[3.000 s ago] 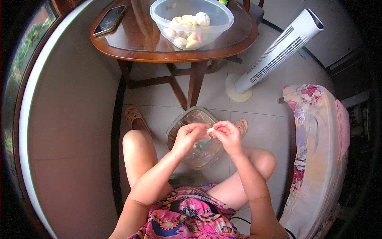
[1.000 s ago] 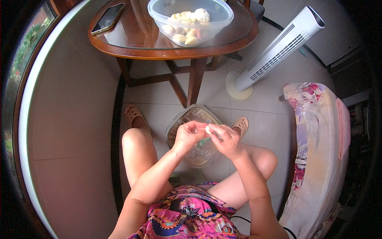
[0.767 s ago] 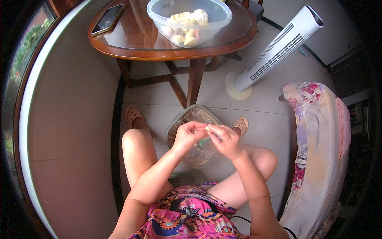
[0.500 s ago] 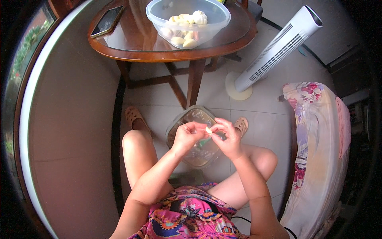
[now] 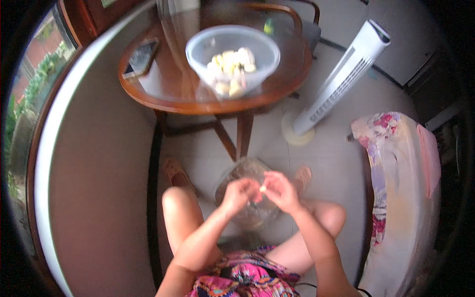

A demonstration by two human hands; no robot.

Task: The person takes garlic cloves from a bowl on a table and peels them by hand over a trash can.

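Note:
Both of my hands meet over a bin (image 5: pixel 237 171) lined with clear plastic, low between my knees. A small pale garlic clove (image 5: pixel 262 189) sits pinched in the fingertips of my right hand (image 5: pixel 281 192). Just left of it, my left hand (image 5: pixel 238 194) has its fingers curled in close to the clove; motion blurs the tips, and what they hold cannot be made out. Beyond, on the table, a clear plastic bowl (image 5: pixel 198 57) contains several garlic cloves (image 5: pixel 230 62) and what looks like a whole bulb (image 5: pixel 245 55).
The oval wooden table (image 5: pixel 163 101) has a phone (image 5: pixel 142 58) at its left. A white tower fan (image 5: pixel 344 81) stands right of it. At far right is a seat with a floral cover (image 5: pixel 396 198). A brown wall panel (image 5: pixel 99 148) runs along my left.
The view has tilted upward, so the table and bowl appear lower. My left fingers have drawn slightly away from the clove, which remains in my right fingertips.

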